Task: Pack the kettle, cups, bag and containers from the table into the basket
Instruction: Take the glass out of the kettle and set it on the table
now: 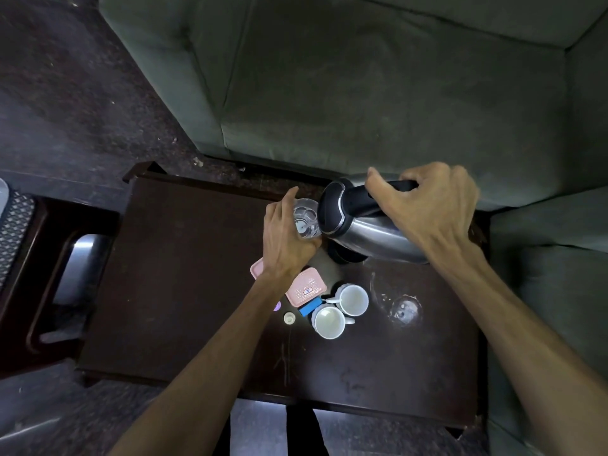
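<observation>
Fingers point(378, 185) around kettle point(368, 232) handle

Right hand point(431, 205) round tilted kettle point(368, 232) handle, left hand point(289, 238) round glass point(306, 218).

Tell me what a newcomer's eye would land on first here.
First the steel kettle, tilted at the far side of the dark table, its black handle gripped by the right hand. Right beside it, the left hand holds a clear glass near the kettle's lid end. Nearer, at mid-table, two white cups stand empty beside a pink container.
</observation>
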